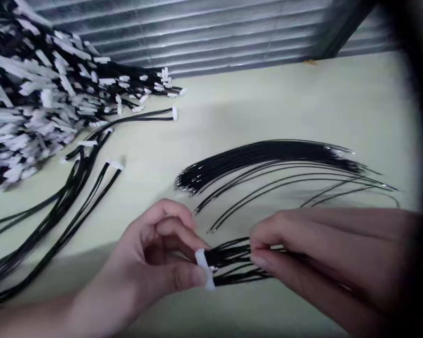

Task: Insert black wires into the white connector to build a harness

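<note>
Between its thumb and fingers, my left hand grips a white plastic connector. Several black wires run from the connector to the right. My right hand pinches black wire a short way from the connector, with thumb and forefinger pressed together; which strand it has hold of is partly hidden. Just beyond both hands lies a bundle of loose black wires with shiny metal terminals at the ends. A few single wires lie apart from it on the near side.
A large heap of black cables with white connectors fills the back left. More wired cables lie at the left of the pale table. Ribbed grey sheeting stands along the back edge, with a dark post at the right.
</note>
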A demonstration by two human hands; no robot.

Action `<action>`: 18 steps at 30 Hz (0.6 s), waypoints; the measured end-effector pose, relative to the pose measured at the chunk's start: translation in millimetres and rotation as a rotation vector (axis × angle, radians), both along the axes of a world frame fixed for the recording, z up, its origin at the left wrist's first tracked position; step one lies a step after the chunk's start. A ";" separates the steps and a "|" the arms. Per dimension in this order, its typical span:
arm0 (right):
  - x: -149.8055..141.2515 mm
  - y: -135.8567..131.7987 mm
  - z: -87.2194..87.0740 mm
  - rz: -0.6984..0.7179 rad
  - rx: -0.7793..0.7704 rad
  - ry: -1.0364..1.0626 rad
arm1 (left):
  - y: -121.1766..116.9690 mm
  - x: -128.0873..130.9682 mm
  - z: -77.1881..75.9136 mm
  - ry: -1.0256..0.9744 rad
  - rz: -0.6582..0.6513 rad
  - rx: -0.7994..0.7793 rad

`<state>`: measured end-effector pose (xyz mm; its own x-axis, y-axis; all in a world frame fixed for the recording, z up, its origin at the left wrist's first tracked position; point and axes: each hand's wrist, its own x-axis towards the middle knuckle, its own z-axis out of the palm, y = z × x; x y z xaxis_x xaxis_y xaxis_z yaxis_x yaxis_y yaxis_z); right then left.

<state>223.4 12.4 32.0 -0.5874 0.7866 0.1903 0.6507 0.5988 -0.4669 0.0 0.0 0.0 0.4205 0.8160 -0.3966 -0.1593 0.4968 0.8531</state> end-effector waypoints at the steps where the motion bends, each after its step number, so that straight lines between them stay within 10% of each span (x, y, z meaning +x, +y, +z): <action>1: 1.6 2.3 -4.2 0.042 0.031 0.039 | -0.4 0.1 -0.5 -0.004 0.001 0.001; 18: -7.7 1.9 13.5 -0.115 -0.274 0.032 | -0.7 2.7 0.4 -0.010 0.014 -0.015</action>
<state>215.7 14.3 45.5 -0.4884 0.8724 -0.0209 0.6892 0.3710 -0.6224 2.7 -0.7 0.4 0.4127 0.8159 -0.4049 -0.1748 0.5072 0.8439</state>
